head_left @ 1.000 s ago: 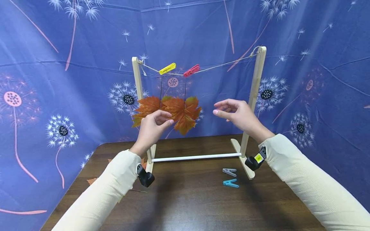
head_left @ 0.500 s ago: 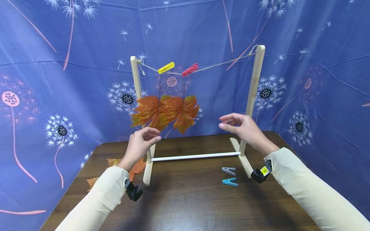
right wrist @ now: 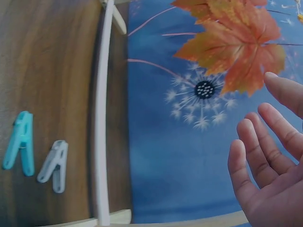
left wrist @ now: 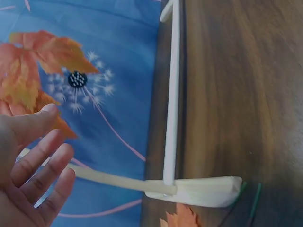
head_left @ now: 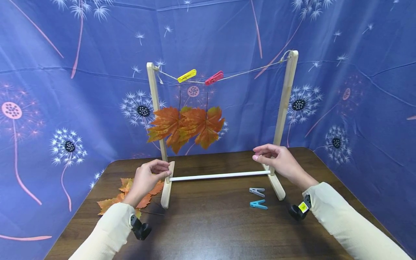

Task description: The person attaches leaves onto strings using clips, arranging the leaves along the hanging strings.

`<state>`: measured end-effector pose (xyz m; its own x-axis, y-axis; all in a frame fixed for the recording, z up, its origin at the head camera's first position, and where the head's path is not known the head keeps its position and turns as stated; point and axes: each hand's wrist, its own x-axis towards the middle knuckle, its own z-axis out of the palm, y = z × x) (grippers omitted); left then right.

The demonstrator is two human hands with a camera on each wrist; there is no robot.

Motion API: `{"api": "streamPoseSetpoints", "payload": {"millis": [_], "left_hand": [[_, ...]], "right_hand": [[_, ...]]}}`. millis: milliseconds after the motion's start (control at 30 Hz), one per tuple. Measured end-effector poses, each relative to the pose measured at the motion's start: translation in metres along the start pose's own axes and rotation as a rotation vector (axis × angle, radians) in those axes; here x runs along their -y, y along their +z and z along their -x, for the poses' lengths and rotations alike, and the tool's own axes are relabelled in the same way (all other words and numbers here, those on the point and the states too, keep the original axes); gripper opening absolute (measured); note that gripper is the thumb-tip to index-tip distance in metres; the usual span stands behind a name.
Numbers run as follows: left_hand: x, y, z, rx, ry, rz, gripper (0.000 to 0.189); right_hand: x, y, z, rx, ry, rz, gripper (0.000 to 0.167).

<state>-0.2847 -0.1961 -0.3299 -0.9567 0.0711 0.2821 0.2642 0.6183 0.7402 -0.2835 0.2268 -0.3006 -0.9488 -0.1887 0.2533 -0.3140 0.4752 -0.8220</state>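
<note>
Two empty hands hang in the air above the table, their fingers slack and loosely bent. The left hand (head_left: 147,180) is at the left end of a wooden frame, its fingertips overlapping the foot of the left post (head_left: 152,83) in the head view; whether they touch it cannot be told. The right hand (head_left: 284,164) is in front of the lower part of the right post (head_left: 286,101), palm turned inward.

Just below and left of the left hand, orange and yellow maple leaves (head_left: 112,203) lie overlapping on the table (head_left: 208,234), partly hidden by the forearm. Near the right hand, lower and to its left, two clothespins lie on the tabletop: a grey clothespin (head_left: 257,191) on the far side and a blue clothespin (head_left: 258,204) just nearer.

Between the posts, a white rod (head_left: 221,176) runs low across the frame. Farther off and higher than both hands, a left hanging leaf (head_left: 164,124) and a right hanging leaf (head_left: 208,126) overlap at their edges, stems upward. Above their stems, a yellow clothespin (head_left: 186,76) and a red clothespin (head_left: 214,78) sit tilted on a sagging string (head_left: 253,72). Behind everything is a blue dandelion-print cloth (head_left: 240,115).
</note>
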Motion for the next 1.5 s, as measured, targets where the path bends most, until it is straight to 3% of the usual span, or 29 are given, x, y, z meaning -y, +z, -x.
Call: {"api": "streamPoseSetpoints", "payload": {"millis": [367, 633, 1400, 1500], "left_hand": [[0.036, -0.006, 0.014, -0.006, -0.019, -0.093, 0.022], [0.061, -0.005, 0.023, 0.036, -0.040, -0.113, 0.025], [0.104, 0.012, 0.045, 0.174, -0.116, -0.121, 0.018], [0.107, 0.015, 0.045, 0.189, -0.102, -0.143, 0.018]], "right_hand": [[-0.033, 0.015, 0.013, 0.005, -0.002, -0.062, 0.035], [-0.055, 0.024, 0.024, 0.008, 0.035, -0.037, 0.035], [-0.108, 0.044, 0.048, 0.102, 0.130, 0.049, 0.034], [-0.111, 0.046, 0.052, 0.122, 0.129, 0.060, 0.033]]}}
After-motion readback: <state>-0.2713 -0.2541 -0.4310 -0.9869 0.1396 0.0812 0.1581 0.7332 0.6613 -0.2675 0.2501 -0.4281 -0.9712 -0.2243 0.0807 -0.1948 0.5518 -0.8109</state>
